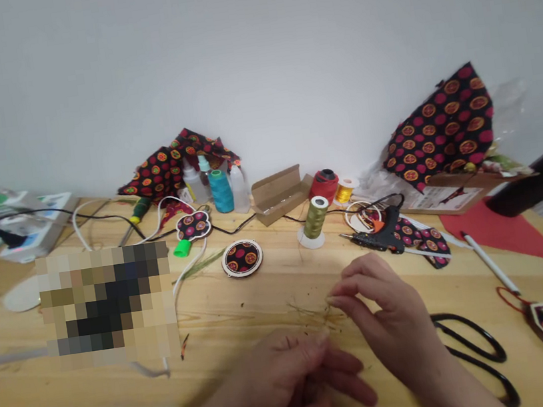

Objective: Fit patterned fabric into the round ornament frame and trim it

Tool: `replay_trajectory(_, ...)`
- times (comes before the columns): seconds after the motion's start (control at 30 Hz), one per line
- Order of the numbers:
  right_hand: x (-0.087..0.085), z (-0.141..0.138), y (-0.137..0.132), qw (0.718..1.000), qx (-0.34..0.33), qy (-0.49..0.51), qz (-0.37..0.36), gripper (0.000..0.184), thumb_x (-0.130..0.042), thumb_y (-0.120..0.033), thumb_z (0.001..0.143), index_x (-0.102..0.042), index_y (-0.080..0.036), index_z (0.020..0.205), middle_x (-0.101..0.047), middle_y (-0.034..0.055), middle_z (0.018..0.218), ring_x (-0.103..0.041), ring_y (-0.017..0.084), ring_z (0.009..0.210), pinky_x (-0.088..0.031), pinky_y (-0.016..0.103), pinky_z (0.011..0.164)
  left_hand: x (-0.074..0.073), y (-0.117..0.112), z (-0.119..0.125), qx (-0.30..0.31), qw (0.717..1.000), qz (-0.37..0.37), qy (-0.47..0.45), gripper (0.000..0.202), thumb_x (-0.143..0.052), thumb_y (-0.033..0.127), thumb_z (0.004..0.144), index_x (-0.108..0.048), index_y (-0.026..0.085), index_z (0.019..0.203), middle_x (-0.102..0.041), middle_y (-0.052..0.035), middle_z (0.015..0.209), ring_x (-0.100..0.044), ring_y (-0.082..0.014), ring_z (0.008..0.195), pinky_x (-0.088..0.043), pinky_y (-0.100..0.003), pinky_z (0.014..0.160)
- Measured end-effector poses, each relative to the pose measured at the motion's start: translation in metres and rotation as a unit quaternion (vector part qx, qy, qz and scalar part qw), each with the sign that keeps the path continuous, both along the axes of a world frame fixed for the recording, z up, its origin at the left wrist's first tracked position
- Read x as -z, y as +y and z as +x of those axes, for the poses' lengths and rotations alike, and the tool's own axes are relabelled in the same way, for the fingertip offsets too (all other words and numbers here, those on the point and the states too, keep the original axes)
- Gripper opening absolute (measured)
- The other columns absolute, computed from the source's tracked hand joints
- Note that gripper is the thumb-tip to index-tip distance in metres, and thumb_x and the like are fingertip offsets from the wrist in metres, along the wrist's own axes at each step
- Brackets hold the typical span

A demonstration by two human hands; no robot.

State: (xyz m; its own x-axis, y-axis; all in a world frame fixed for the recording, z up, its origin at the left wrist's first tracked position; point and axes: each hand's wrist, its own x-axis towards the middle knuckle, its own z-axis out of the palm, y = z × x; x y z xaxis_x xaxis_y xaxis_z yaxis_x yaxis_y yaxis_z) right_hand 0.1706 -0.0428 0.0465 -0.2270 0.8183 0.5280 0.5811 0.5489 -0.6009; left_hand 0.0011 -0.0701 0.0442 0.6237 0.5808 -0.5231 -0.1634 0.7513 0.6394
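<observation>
Above the wooden table (209,333), my right hand (392,321) pinches thin olive thread (328,313) between thumb and fingertips. My left hand (300,374) is just below and to the left, thumb and forefinger closed at the lower end of the same thread, its other fingers loosely extended. The strands are too fine to show a knot or where they end. A spool of olive thread (313,223) stands upright beyond my hands. Black-handled scissors (494,351) lie beside my right wrist, partly hidden by it.
A round patterned piece (242,259) and a flower-shaped one (193,226) lie left of centre. A glue gun (381,232) rests at right. Behind are a cardboard box (278,196), a blue spool (221,191) and a red spool (322,186). Cables cross the left; one area is pixelated.
</observation>
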Motion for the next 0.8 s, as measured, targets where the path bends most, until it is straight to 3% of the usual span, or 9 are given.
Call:
replay_trajectory(0.07,0.001,-0.003,-0.004,1.000,-0.012,-0.002,0.014,0.015,-0.059,-0.006,0.079,-0.062,-0.017,0.071,-0.055,0.0033,0.071,-0.050,0.018,0.074,-0.043,0.030,0.063,0.000,0.001,0.004,-0.040,0.999,-0.002,-0.025,0.034,-0.053,0.041,0.084,-0.076,0.015,0.087,-0.073,-0.0122,0.086,-0.032,-0.0027,0.037,-0.015,-0.020,0.039)
replay_trajectory(0.17,0.003,-0.003,-0.010,0.998,-0.024,-0.021,0.048,0.018,-0.054,-0.003,0.080,-0.062,-0.018,0.073,-0.054,0.0040,0.070,-0.048,0.018,0.074,-0.043,0.030,0.062,0.000,0.003,0.005,-0.082,0.996,0.000,-0.044,0.030,-0.054,0.035,0.085,-0.075,0.014,0.085,-0.068,-0.0061,0.071,-0.027,-0.0025,0.038,-0.012,-0.020,0.039)
replay_trajectory(0.3,0.006,-0.002,-0.018,0.995,-0.041,-0.042,0.080,0.017,-0.057,-0.002,0.078,-0.062,-0.018,0.076,-0.057,0.0043,0.070,-0.047,0.019,0.073,-0.043,0.032,0.063,0.006,0.005,0.002,-0.133,0.988,-0.025,-0.072,0.021,-0.063,0.030,0.080,-0.071,0.013,0.070,-0.046,0.0050,0.052,-0.020,-0.0032,0.040,-0.009,-0.019,0.039)
replay_trajectory(0.4,0.009,-0.002,-0.024,0.993,-0.067,-0.057,0.079,0.015,-0.059,-0.003,0.077,-0.062,-0.018,0.076,-0.060,0.0038,0.069,-0.047,0.019,0.072,-0.043,0.031,0.062,0.012,0.007,0.002,-0.135,0.986,-0.035,-0.096,0.018,-0.068,0.027,0.077,-0.069,0.013,0.067,-0.035,0.0089,0.047,-0.017,-0.0030,0.040,-0.010,-0.017,0.039)
replay_trajectory(0.63,0.014,0.000,-0.031,0.991,-0.107,-0.061,0.056,0.015,-0.057,-0.006,0.077,-0.061,-0.020,0.074,-0.066,0.0024,0.074,-0.049,0.018,0.069,-0.043,0.031,0.061,0.013,0.010,0.002,-0.149,0.985,-0.032,-0.085,0.015,-0.070,0.022,0.075,-0.069,0.010,0.066,-0.061,-0.0007,0.068,-0.024,0.0009,0.041,-0.017,-0.012,0.039)
replay_trajectory(0.8,0.019,0.003,-0.031,0.990,-0.127,-0.059,0.035,0.013,-0.058,-0.009,0.079,-0.060,-0.021,0.073,-0.061,0.0011,0.066,-0.048,0.017,0.068,-0.043,0.030,0.059,0.013,0.012,0.002,-0.176,0.981,-0.053,-0.061,0.012,-0.070,0.021,0.076,-0.068,0.010,0.071,-0.067,-0.0028,0.071,-0.030,0.0024,0.038,-0.014,-0.010,0.036)
